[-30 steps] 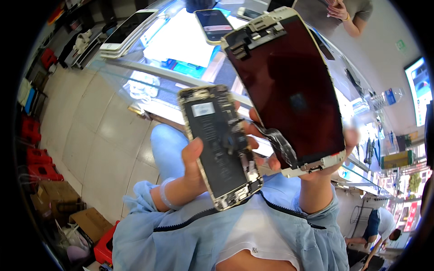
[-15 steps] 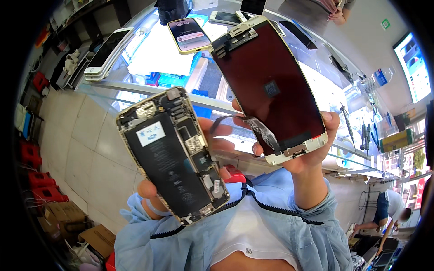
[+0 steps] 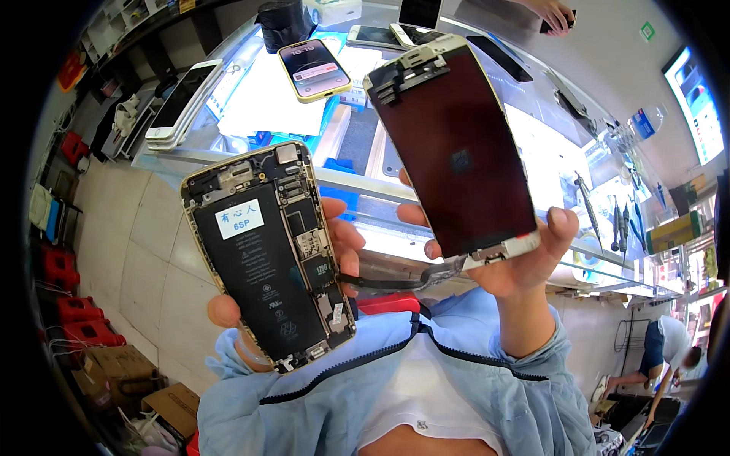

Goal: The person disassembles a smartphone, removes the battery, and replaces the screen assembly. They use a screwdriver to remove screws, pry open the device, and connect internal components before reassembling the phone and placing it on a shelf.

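Head view: the person's left grip [image 3: 347, 237] clasps a gold-rimmed open phone body [image 3: 262, 281], the right grip [image 3: 525, 266] a dark-red rectangular screen panel [image 3: 456, 156], now farther apart; a flat black cable [image 3: 388, 284] (earlier overlapping the panel) stretches between.

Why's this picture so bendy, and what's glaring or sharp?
Head view: edges bow and corners go black, fisheye-style; head view: the bright glass counter glares white; head view: the open gold-edged phone body looks sharp, the dark red rectangular screen panel dim.
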The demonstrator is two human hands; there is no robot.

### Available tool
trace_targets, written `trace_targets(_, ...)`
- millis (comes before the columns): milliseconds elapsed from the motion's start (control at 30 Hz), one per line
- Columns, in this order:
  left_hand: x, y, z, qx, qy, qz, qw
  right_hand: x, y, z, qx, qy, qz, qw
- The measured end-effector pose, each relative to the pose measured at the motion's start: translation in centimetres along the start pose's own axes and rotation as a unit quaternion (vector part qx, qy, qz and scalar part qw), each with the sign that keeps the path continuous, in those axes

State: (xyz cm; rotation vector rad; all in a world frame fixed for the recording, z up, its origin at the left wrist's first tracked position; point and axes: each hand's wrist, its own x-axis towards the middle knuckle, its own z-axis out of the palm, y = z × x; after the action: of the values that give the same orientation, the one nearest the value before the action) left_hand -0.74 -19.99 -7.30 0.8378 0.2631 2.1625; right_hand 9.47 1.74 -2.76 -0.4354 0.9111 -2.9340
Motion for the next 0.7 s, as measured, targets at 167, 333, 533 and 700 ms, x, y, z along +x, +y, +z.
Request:
trace_targets(167,0.2,-1.7,3.7,0.196,0.232,-0.047,0.952,-0.6,-0.5,0.3,-0.082,0.049,-0.004,0.995)
trace_targets(333,-0.6,-1.5,2.0,0.218,0.158,-0.105,0.957,-1.2,-1.0,-0.3,-0.250,0.036,-0.076,0.965)
trace_targets(533,-0.3,-0.1,1.6,0.183,0.014,-0.257,0.949,-2.1,-0.7,-1.2,-0.473,-0.031,-0.130,0.871)
trace_targets(700,-0.6,-0.8,2.3,0.179,0.024,-0.101,0.978,-1.5,0.0,-0.7,-0.629,-0.054,-0.133,0.764)
